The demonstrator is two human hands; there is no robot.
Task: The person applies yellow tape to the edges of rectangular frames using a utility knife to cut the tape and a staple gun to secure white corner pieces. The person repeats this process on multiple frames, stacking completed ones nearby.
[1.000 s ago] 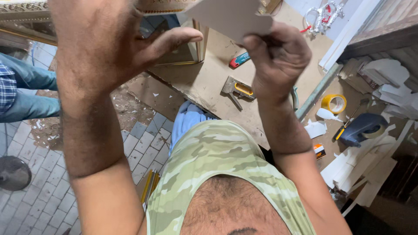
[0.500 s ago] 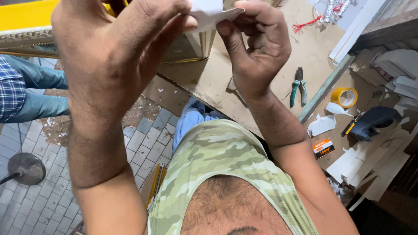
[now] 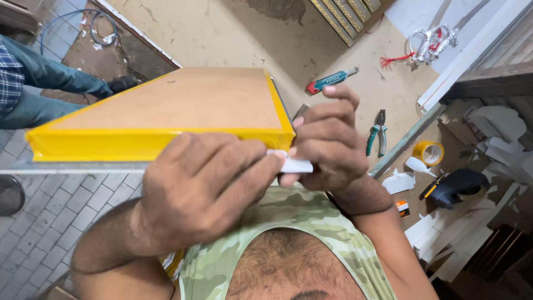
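A flat board (image 3: 183, 103) with a brown face and a bright yellow edge is held up close in front of me. My left hand (image 3: 200, 183) and my right hand (image 3: 330, 141) meet at its near right corner. Both pinch a small white piece (image 3: 294, 165) against the yellow edge; the left fingers close on its left end, the right fingers on its right end. Most of the white piece is hidden by my fingers.
A tan work surface (image 3: 233, 39) lies beyond, with a red and green utility knife (image 3: 331, 81), green-handled pliers (image 3: 377, 133), a roll of yellow tape (image 3: 428, 153) and white offcuts (image 3: 502, 125). Another person in jeans (image 3: 39, 83) sits at the left.
The yellow-edged board has come down into full view in front of me. Both hands have lowered and closed in together on the white piece at the board's corner.
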